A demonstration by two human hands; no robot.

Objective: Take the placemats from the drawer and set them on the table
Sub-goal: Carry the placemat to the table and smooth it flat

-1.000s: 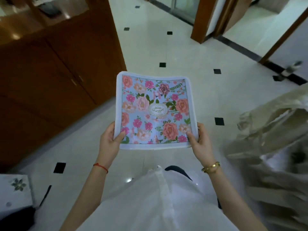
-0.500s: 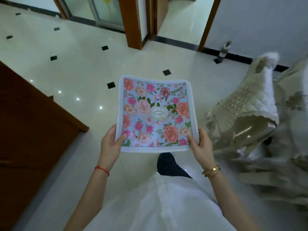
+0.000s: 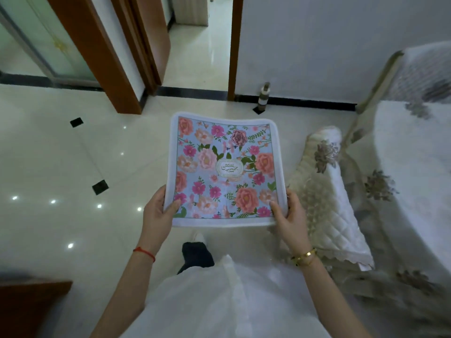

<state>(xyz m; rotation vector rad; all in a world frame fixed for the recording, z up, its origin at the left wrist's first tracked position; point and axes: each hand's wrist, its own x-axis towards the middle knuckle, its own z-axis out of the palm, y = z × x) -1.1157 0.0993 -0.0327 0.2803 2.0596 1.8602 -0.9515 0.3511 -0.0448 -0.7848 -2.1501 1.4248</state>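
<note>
A floral placemat, light blue with pink and orange roses and a white border, is held flat in front of me above the floor. My left hand grips its near left corner, thumb on top. My right hand grips the near right corner the same way. The table, under a white cloth with grey flowers, stands at the right edge. Whether more than one mat is in the stack cannot be told.
A chair with a white quilted cover stands between me and the table. A small bottle sits on the floor by the wall. A wooden door frame and open doorway lie ahead; a brown cabinet corner is at lower left.
My view has swung right, away from the brown cabinet, toward the wall, chair and table. Both hands keep the same hold on the placemat.
</note>
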